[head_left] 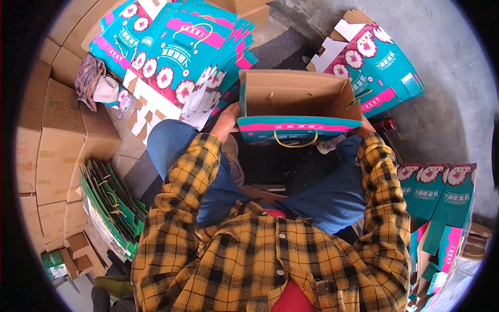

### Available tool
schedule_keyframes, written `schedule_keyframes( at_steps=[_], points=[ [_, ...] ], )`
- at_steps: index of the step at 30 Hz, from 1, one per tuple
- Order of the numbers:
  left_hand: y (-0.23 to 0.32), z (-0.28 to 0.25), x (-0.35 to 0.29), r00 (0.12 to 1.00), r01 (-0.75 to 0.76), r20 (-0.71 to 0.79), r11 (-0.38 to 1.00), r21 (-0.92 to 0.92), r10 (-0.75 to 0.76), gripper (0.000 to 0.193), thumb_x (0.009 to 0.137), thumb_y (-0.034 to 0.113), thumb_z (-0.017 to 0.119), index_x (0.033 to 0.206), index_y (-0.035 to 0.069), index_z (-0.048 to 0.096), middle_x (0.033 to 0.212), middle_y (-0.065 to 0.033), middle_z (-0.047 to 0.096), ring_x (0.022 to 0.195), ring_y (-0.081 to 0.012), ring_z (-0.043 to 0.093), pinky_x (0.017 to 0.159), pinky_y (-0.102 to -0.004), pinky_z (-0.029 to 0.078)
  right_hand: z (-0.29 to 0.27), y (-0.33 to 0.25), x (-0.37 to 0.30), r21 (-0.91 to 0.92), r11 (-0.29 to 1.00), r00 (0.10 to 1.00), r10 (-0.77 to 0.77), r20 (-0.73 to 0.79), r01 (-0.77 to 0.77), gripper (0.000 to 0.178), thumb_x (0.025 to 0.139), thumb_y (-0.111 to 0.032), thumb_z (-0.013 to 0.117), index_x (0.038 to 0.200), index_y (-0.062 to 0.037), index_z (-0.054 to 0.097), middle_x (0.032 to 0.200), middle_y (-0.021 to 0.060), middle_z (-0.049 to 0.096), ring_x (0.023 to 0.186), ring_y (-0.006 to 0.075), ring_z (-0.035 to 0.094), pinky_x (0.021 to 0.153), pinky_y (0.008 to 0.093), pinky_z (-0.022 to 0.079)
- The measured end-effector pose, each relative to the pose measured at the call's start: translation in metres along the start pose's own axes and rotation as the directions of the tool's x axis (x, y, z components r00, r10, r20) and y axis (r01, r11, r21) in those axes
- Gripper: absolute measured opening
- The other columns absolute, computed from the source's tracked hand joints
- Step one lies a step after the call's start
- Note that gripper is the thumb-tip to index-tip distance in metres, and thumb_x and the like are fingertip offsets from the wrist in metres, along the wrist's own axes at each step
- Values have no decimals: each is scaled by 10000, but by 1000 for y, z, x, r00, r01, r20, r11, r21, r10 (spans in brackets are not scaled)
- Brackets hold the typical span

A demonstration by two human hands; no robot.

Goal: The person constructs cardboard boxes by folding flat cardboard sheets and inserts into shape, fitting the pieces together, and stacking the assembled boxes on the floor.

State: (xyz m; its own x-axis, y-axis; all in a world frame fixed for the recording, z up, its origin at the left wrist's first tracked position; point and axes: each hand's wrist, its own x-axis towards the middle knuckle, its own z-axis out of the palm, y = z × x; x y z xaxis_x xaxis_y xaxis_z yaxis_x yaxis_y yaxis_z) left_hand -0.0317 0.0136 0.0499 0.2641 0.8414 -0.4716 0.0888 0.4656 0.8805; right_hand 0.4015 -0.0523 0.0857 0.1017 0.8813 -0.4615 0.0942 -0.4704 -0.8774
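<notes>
A teal and pink cardboard gift box [300, 126] is upright in front of me, opened out, its brown inside showing through the open top. A yellow cord handle [295, 143] hangs on its near face. My left hand [227, 121] grips the box's left side, its fingertips partly hidden behind the edge. At the right side my right hand [366, 127] holds the box too; most of its fingers are hidden by the box and my sleeve.
Flattened teal boxes [179, 52] lie stacked at the far left. More lie at the far right [384, 70], and others stand near right [436, 197]. Green folded boxes [112, 203] lean on the left beside brown cartons [60, 125]. A bundled cloth [93, 80] lies by the cartons.
</notes>
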Motion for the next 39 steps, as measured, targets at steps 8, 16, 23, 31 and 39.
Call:
schedule_keyframes(
  at_steps=[8,16,23,31,39],
  points=[
    [-4,22,1,919,-342,18,774,533,393,466,930,401,478,964,-39,628,926,-252,620,895,-372,601,791,-409,449,5,-8,29,-567,801,981,-130,147,192,363,891,-279,533,988,55,639,827,136,672,793,291,639,725,400,489],
    [15,35,-17,873,-474,169,714,516,457,620,970,478,329,864,-55,627,876,-264,631,858,-428,586,785,-457,442,31,0,28,-784,597,984,-65,165,171,674,938,-575,348,1170,22,559,1051,163,634,912,278,615,801,394,472],
    [18,30,-15,932,-350,299,726,591,206,746,938,597,332,1010,-81,636,1088,-267,619,1068,-357,570,910,-403,410,21,-10,18,-265,920,953,304,13,-290,979,799,-809,298,1409,-45,354,1370,247,424,1244,355,446,1030,472,333],
    [2,30,-21,919,-379,170,680,628,356,542,909,476,448,865,-47,586,876,-272,601,879,-439,564,785,-486,426,9,-14,7,-105,974,978,197,-62,-203,894,815,-621,581,1426,-22,321,1362,174,445,1267,309,411,1027,424,332],
    [6,16,-30,977,-172,22,715,678,214,461,902,390,426,844,-39,582,898,-272,603,923,-432,561,799,-488,422,14,-11,7,-459,888,999,22,26,-8,777,828,-485,654,1375,3,398,1397,200,414,1303,328,387,1061,405,325]
  ],
)
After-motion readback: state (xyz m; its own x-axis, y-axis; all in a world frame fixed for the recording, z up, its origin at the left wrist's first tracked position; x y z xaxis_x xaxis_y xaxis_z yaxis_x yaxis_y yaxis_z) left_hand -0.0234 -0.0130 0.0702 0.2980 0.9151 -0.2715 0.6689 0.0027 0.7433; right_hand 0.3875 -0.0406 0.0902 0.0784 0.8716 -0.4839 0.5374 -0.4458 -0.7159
